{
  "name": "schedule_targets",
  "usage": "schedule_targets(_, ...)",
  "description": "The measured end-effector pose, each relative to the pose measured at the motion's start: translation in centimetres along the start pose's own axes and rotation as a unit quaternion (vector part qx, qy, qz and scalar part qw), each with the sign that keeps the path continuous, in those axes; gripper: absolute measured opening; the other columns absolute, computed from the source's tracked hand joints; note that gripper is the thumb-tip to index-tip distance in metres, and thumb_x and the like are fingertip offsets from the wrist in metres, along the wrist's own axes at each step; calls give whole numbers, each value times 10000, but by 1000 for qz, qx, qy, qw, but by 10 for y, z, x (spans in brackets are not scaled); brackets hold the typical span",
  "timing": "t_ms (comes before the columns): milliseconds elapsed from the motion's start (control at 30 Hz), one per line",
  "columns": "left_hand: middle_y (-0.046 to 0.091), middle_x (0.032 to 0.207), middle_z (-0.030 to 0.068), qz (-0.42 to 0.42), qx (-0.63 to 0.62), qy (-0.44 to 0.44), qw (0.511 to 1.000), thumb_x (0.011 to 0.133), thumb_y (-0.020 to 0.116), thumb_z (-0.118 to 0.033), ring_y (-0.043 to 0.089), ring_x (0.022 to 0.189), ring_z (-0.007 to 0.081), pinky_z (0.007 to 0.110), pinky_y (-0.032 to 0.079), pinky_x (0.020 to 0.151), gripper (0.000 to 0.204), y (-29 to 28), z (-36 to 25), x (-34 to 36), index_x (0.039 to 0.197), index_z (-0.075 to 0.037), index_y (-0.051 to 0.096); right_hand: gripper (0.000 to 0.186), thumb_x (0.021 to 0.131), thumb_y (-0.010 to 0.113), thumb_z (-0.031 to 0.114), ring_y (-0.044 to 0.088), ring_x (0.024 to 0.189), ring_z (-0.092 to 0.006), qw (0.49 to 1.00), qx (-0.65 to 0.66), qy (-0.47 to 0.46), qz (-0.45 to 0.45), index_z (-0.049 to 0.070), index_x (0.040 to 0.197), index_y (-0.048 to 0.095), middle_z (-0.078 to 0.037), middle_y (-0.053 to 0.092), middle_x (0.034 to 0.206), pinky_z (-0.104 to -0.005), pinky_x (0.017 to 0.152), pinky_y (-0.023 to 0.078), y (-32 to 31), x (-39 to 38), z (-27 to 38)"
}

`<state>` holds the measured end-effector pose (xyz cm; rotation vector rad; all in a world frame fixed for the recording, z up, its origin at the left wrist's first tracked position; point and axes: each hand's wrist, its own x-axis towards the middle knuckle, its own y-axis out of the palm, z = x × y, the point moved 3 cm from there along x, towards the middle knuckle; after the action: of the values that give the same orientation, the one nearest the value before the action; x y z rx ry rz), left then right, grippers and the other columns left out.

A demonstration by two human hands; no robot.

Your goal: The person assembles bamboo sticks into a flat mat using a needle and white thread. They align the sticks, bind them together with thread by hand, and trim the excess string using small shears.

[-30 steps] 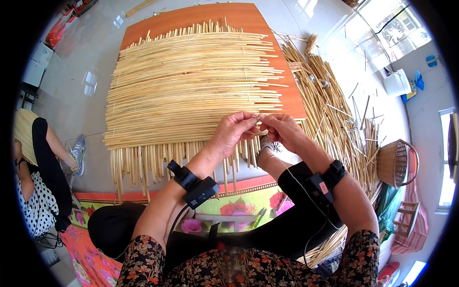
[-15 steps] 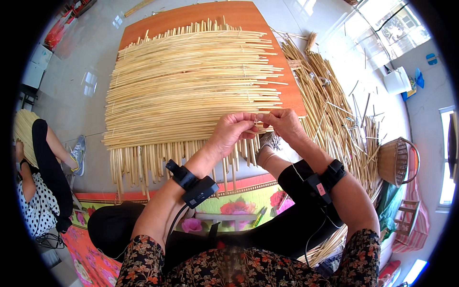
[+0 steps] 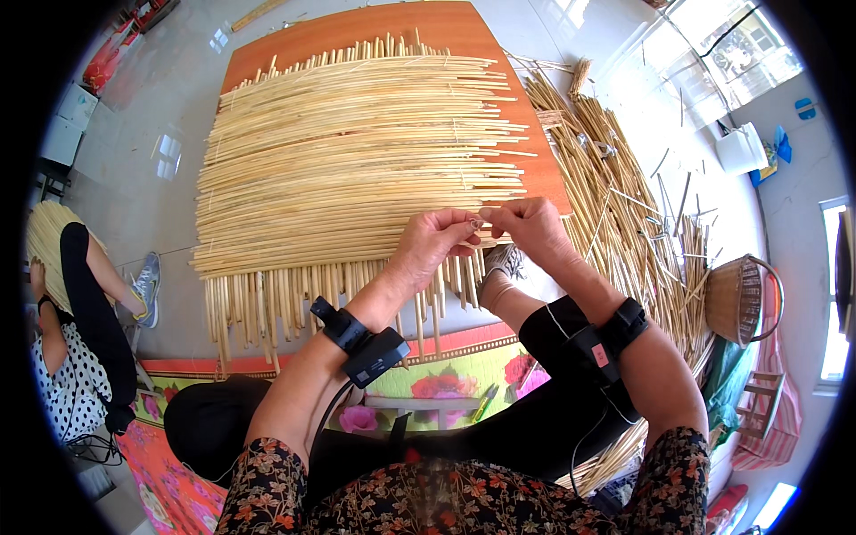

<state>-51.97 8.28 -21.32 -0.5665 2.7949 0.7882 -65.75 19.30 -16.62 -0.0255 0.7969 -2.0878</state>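
The mat of pale stalks [image 3: 348,169] lies across the orange-brown tabletop [image 3: 357,27], spreading forward and leftward from both hands. At its near right corner, the left hand [image 3: 435,245] and right hand [image 3: 530,234] each have thumb and forefinger pressed together, tips close; any strand between them looks too fine to make out.

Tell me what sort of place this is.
Looks like a small indoor craft workshop, perhaps in a home: a layer of pale stalks on an orange board, loose stalks heaped beside it, and a tiled floor.
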Motion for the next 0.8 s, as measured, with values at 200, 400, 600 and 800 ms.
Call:
schedule_targets(200, 688, 946, 36, 1, -10, 6, 1000, 930, 637, -139, 654, 838, 107, 234, 550, 722, 161, -1, 0, 0, 1033, -27, 688, 320, 881, 709, 281, 405, 441, -24, 973, 229, 35, 15, 22, 701, 663, 32, 509, 535, -209, 401, 291, -14, -1, 9)
schedule_targets(400, 683, 935, 32, 3, 5, 4, 1000, 923, 638, -129, 658, 830, 112, 244, 550, 727, 141, -4, 2, -1, 1003, -25, 689, 310, 882, 705, 269, 419, 444, -42, 958, 284, 24, 1, 20, 704, 656, 15, 539, 565, -215, 402, 304, -17, 1, 5)
schedule_targets(600, 680, 915, 32, 16, 30, -2, 999, 924, 635, -136, 655, 816, 111, 246, 545, 736, 151, 3, -2, -8, 1019, -28, 680, 284, 886, 694, 262, 455, 459, -55, 979, 204, 1, 21, 1, 775, 686, -3, 568, 619, -227, 417, 345, -29, -7, 9)
schedule_targets(800, 670, 873, 30, 60, 152, -2, 987, 920, 630, -118, 639, 781, 96, 241, 537, 727, 126, 22, -18, -22, 1002, -27, 656, 354, 924, 651, 269, 645, 638, -112, 996, 0, -52, 69, -9, 1142, 632, -72, 670, 774, -263, 572, 528, -54, -26, 31)
